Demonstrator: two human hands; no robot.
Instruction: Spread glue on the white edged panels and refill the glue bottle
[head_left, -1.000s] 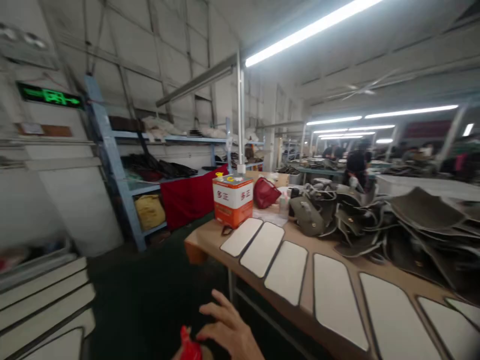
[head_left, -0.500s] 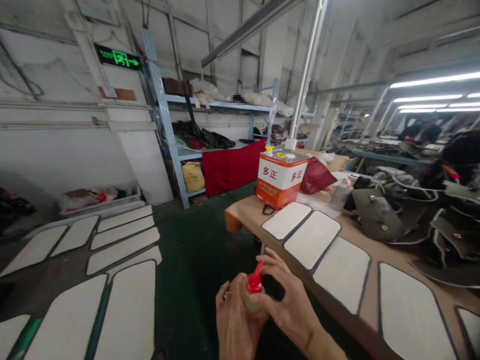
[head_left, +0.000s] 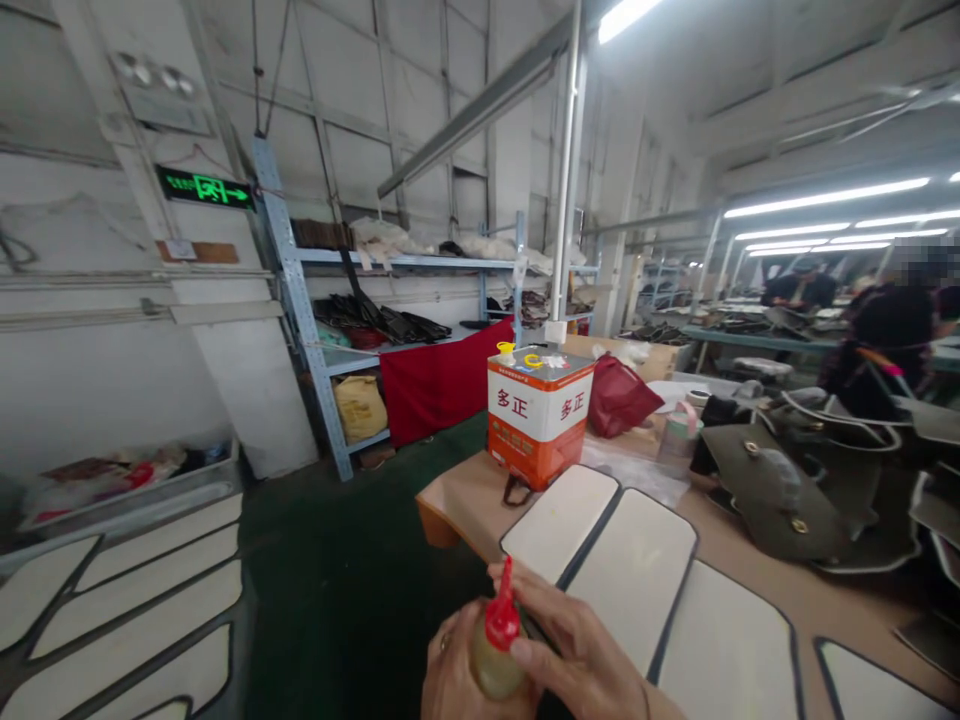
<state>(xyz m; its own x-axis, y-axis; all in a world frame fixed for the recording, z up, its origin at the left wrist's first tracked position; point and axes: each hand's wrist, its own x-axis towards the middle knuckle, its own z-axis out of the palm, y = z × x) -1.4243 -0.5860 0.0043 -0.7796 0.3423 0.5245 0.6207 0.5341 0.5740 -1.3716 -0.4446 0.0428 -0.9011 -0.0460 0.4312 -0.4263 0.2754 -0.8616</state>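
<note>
At the bottom of the head view is a squeeze bottle with a yellowish body, held nearly upright. Its red nozzle cap tapers to a point at the top. My left hand is wrapped round the body, with a ring on one finger. From the right, my right hand pinches the cap, its thumb at the cap's base and its fingers behind. Just beyond my hands, cream panels with dark edges lie in a row on the brown table.
An orange and white square can stands at the table's far end, beside a dark red bag. Olive bag pieces are heaped at right. More cream panels lie on the left table. Blue shelving stands behind; people work far right.
My view has tilted up and moved closer to the right-hand table. Both hands keep the bottle between them, and my right fingers have come down closer round the red cap.
</note>
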